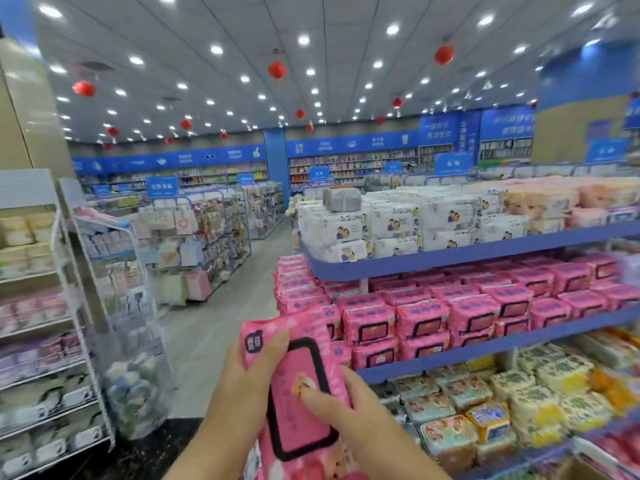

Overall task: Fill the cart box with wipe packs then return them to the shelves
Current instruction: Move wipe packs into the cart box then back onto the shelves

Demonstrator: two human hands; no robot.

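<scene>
2 hands grip 1 pink wipe pack [294, 424], left hand [242, 372] curled round its left edge, right hand [349, 407] pinching its right, just off the left corner of the middle shelf [502, 342]. I fear a careless shove topples the stacked packs [301, 292] there.

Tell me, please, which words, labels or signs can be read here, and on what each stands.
No text is legible.
Pink pack: dark label with white characters, too blurred to read.
Blue wall banners: white characters, too blurred.
Blue aisle signs: white characters, too blurred.
White packs on the top shelf: print too small.
</scene>
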